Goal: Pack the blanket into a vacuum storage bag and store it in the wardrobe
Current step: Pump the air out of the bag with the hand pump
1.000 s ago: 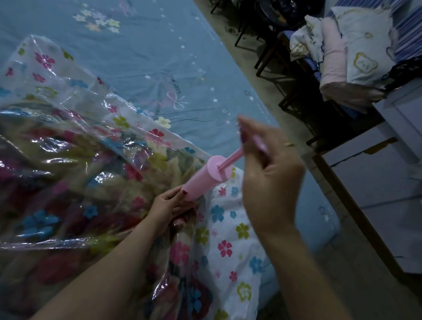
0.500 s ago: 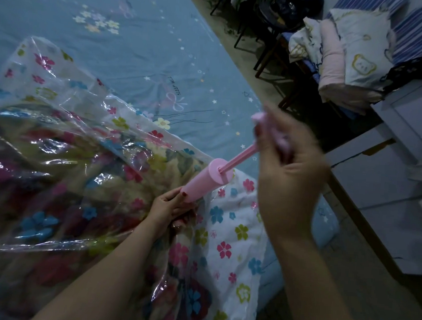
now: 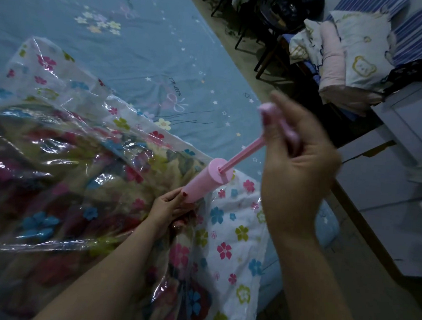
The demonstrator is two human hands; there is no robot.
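Note:
A clear vacuum storage bag [image 3: 61, 81] printed with coloured flowers lies on the blue bed, and a dark flowered blanket [image 3: 62, 188] fills it. A pink hand pump [image 3: 205, 180] stands tilted on the bag near its right edge. My left hand [image 3: 171, 208] grips the base of the pump's barrel against the bag. My right hand [image 3: 296, 167] holds the pump's handle, with the thin pink rod [image 3: 242, 155] drawn far out of the barrel.
The blue bed sheet [image 3: 138, 44] stretches away at the top left. Right of the bed runs a strip of floor [image 3: 369, 305]. Dark chairs [image 3: 269, 39] and a pile of folded bedding [image 3: 347, 52] stand at the top right, beside a white cabinet [image 3: 415, 118].
My right hand has pulled the pump handle up and to the right, drawing the rod further out of the barrel. My left hand has stayed on the barrel's base.

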